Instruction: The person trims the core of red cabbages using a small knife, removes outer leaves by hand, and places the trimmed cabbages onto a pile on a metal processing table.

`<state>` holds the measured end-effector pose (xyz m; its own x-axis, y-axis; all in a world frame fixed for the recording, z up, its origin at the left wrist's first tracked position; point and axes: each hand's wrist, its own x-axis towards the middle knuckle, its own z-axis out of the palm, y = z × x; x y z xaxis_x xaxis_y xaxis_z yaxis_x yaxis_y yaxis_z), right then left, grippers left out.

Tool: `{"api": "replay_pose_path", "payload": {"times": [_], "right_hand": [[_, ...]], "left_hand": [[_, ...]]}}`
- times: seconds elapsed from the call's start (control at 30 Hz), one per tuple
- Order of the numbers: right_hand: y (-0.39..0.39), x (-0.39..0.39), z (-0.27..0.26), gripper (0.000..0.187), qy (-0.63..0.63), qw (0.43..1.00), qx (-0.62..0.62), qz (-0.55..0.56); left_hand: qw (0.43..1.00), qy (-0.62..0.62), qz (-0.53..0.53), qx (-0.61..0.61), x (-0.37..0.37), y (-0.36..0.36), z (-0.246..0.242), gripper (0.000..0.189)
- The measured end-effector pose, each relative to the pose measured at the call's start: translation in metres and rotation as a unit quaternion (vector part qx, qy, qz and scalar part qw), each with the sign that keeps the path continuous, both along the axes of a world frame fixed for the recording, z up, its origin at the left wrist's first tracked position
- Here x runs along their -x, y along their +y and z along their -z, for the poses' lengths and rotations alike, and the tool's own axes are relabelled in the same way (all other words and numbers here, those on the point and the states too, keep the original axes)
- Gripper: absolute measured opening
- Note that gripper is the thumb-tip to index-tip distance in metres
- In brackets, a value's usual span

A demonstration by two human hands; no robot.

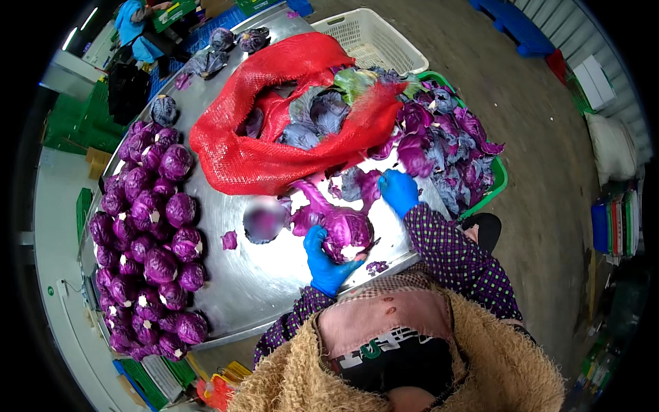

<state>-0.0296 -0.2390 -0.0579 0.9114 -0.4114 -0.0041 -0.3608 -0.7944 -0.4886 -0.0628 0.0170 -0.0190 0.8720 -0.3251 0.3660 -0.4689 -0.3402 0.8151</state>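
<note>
My left hand (329,262), in a blue glove, is closed around the lower left side of a red cabbage (347,232) on the metal table (231,298). Some purple leaves spread loosely from that head. My right hand (399,190), also gloved in blue, is up and to the right of it, its fingers bent beside a purple leaf (369,186); whether they grip it I cannot tell. Beyond my hands lies an open red mesh sack (247,172) with dark outer leaves in it. Many trimmed red cabbages (159,265) are piled along the left of the table.
A green crate (499,180) heaped with cabbage leaves stands at the table's right, with a white plastic crate (406,46) behind. Untrimmed cabbages (221,39) lie at the far edge. Leaf scraps (229,240) dot the table. A person in blue (131,26) is at the upper left.
</note>
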Motion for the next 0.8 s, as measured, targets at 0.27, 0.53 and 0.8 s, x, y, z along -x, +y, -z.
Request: {"api": "replay_pose_path", "payload": {"times": [0.27,0.53,0.8], "right_hand": [[0.025,0.016,-0.094,0.032,0.033,0.946,-0.2,-0.252],[0.009,0.015,-0.082,0.029,0.001,0.949,-0.181,-0.257],[-0.013,0.015,-0.026,0.025,0.054,0.998,-0.011,0.0]], "left_hand": [[0.997,-0.014,0.078,-0.024,0.0,-0.008,-0.011,0.096],[0.988,-0.059,0.125,-0.063,-0.001,-0.009,-0.02,0.091],[0.996,0.047,-0.007,-0.078,-0.006,-0.015,-0.045,0.097]]}}
